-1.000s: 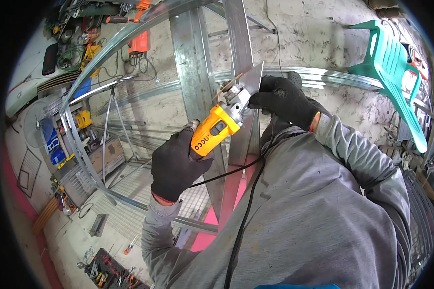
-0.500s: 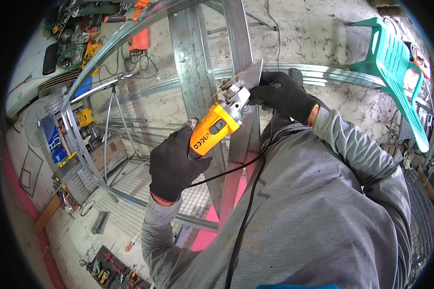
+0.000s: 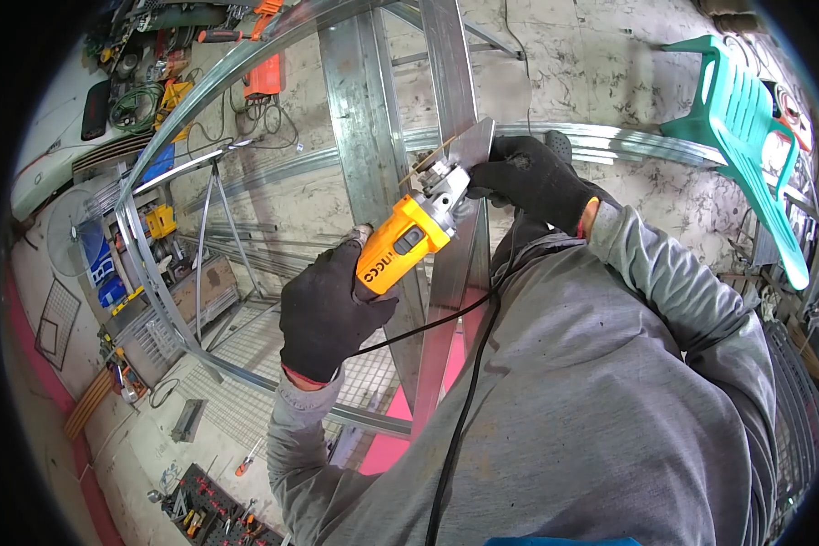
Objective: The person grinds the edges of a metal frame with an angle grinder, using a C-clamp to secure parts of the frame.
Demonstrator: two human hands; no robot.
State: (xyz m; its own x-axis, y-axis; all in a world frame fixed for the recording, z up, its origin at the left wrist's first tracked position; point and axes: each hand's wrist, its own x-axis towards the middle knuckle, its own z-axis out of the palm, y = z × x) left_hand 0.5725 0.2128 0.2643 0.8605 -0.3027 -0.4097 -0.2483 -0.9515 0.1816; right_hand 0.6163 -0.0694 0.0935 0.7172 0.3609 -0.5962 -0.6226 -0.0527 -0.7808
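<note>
My left hand (image 3: 332,305), in a black glove, is wrapped around the yellow body of an angle grinder (image 3: 405,241). The grinder's thin disc (image 3: 430,160) shows nearly edge-on beside its silver head. My gloved right hand (image 3: 532,180) is closed, its fingertips at the lower edge of a flat metal piece (image 3: 472,143) by the grinder head. Its thumb side partly hides that contact. Behind the grinder stands an upright metal profile (image 3: 450,77). A black cord (image 3: 469,391) runs across my grey shirt.
A curved metal frame (image 3: 187,114) surrounds the left side. A wider metal profile (image 3: 355,86) stands close by. Farther right is a green plastic chair (image 3: 737,109). Tools fill a black tray (image 3: 211,505) on the floor, near wire mesh (image 3: 237,387).
Both hands stay almost where they were. The grinder and the flat metal piece have shifted and tilted very slightly.
</note>
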